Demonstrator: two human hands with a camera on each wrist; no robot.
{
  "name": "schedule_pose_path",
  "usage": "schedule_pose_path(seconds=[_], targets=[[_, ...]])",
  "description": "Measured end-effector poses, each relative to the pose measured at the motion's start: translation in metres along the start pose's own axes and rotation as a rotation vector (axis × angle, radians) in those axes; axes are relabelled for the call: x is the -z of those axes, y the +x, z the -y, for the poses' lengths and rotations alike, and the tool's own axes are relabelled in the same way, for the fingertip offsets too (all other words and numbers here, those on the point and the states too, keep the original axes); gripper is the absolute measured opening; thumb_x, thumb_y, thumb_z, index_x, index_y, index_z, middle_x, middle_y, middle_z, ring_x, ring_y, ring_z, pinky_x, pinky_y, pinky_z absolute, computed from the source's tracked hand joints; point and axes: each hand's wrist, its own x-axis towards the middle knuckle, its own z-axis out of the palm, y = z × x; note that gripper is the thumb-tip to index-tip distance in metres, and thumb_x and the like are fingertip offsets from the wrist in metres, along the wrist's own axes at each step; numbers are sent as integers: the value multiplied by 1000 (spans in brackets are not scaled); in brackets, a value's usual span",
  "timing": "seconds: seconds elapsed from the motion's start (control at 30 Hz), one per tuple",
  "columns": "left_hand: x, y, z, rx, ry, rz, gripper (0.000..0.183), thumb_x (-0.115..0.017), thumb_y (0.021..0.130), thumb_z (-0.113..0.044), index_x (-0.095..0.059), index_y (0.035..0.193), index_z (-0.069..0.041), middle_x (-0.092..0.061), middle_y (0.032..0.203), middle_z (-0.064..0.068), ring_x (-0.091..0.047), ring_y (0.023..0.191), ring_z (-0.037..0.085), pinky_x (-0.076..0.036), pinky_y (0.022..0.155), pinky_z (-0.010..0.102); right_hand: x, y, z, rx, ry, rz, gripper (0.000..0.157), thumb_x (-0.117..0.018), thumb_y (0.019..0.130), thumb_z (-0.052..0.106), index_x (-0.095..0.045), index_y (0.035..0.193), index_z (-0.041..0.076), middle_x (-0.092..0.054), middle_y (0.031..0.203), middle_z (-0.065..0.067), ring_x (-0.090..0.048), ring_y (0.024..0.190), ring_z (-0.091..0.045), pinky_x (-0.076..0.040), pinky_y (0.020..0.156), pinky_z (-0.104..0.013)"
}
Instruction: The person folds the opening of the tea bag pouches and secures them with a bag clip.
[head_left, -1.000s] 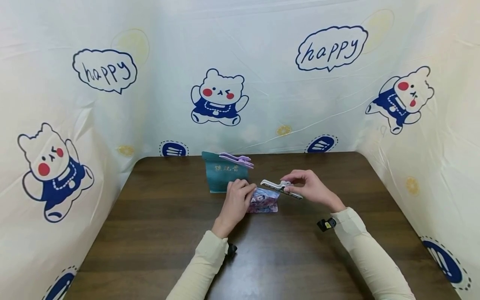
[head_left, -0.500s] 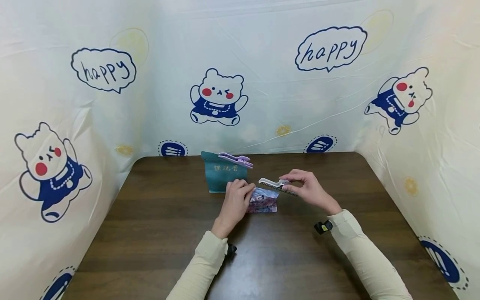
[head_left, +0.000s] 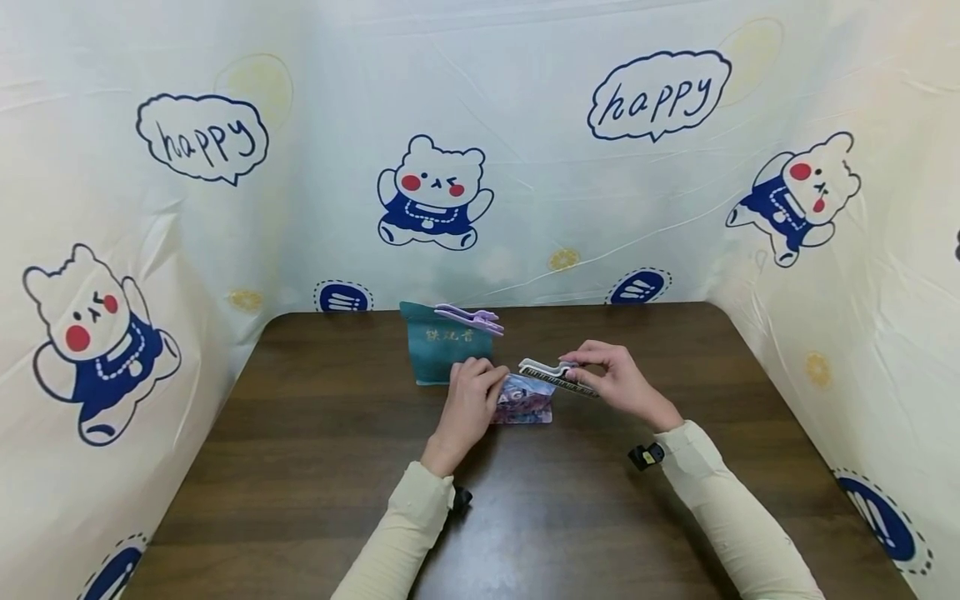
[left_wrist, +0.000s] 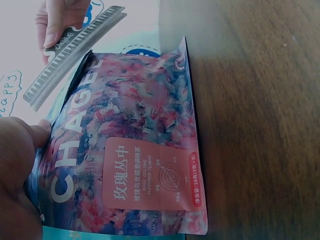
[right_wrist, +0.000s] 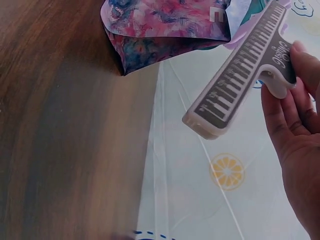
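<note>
A tea pouch [left_wrist: 135, 100] with a pink and blue painted print stands upright on the table; its front reads CHAGEE. My left hand [head_left: 472, 396] grips the pouch's top edge at its left end, the thumb [left_wrist: 40, 132] on the rim in the left wrist view. My right hand [head_left: 617, 379] pinches the handles of a long bag clip [right_wrist: 240, 70] printed with piano keys. In the head view the clip slants just above the pouch's top right corner. Behind my left hand stands a teal pouch [head_left: 435, 354] with gold characters, a purple clip [head_left: 468, 317] across its top.
The dark wooden table [head_left: 315, 500] reaches back to a pale cloth backdrop [head_left: 525, 167] printed with bears. Small black wrist cameras sit at both cuffs, the right one [head_left: 647, 455] hanging beside the sleeve.
My right hand has shifted very slightly left with the piano-key clip, whose tilt changes a little between frames. My left hand keeps its grip on the tea pouch.
</note>
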Motion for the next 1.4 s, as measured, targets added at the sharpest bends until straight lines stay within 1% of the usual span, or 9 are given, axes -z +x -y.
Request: schedule_pose_path(seconds=[0.13,0.23,0.3,0.47,0.53,0.77,0.97,1.17,1.4], targets=[[0,0,0,0,-1,-1,15,-66,87,-19,-73,100,-15,-58,80,-6,-45,77,12,-31,72,29,0,0,0,-1,1,-4,24,-71,78,-3,-71,101,2,-65,85,-10,-54,73,-18,-44,59,-27],[0,0,0,2,0,0,16,-66,87,-19,-73,100,-14,-58,80,-6,-44,77,11,-31,72,29,0,-1,0,-3,-4,7,24,-70,78,-3,-71,102,2,-65,86,-11,-54,73,-18,-44,60,-25],[-1,0,0,2,2,4,16,-65,88,-20,-73,100,-15,-58,80,-6,-44,77,11,-31,72,28,-1,-1,-1,-7,-5,19,24,-70,78,-4,-71,101,2,-65,86,-12,-55,74,-19,-45,60,-27],[-1,0,0,6,-2,5,16,-65,88,-20,-73,101,-15,-58,81,-7,-44,77,11,-31,72,28,-5,-6,-29,-30,-28,43,24,-70,81,6,-72,104,13,-65,89,-2,-56,75,-12,-46,61,-32],[-2,0,0,3,0,-2,16,-65,88,-19,-73,101,-15,-59,81,-7,-44,77,11,-30,72,28,-7,-8,-39,-33,-46,56,23,-70,83,13,-72,105,17,-64,89,4,-55,75,-9,-45,60,-30],[-3,-1,0,-11,14,-24,14,-65,88,-18,-73,98,-13,-60,80,-6,-45,76,12,-30,72,29,-11,-4,-37,5,-84,91,21,-68,85,18,-71,105,19,-63,90,7,-55,74,-9,-45,60,-25],[-3,-1,-1,-8,-3,-36,14,-65,88,-18,-73,97,-11,-60,79,-4,-46,75,13,-30,73,31,-18,-2,-36,30,-107,69,21,-69,84,16,-71,105,18,-62,91,8,-55,75,-8,-46,61,-23],[-4,-1,-3,-8,12,-41,16,-63,89,-18,-72,100,-10,-59,79,-3,-47,77,14,-30,73,32,-24,-1,-35,44,-121,39,22,-69,83,13,-71,105,16,-63,91,5,-56,77,-8,-48,61,-29],[-4,1,-3,-2,47,2,20,-61,91,-17,-70,106,-7,-60,84,-1,-48,81,15,-29,75,33,-27,-1,-34,32,-118,21,21,-68,85,15,-71,106,15,-62,90,6,-56,77,-8,-49,61,-34]])
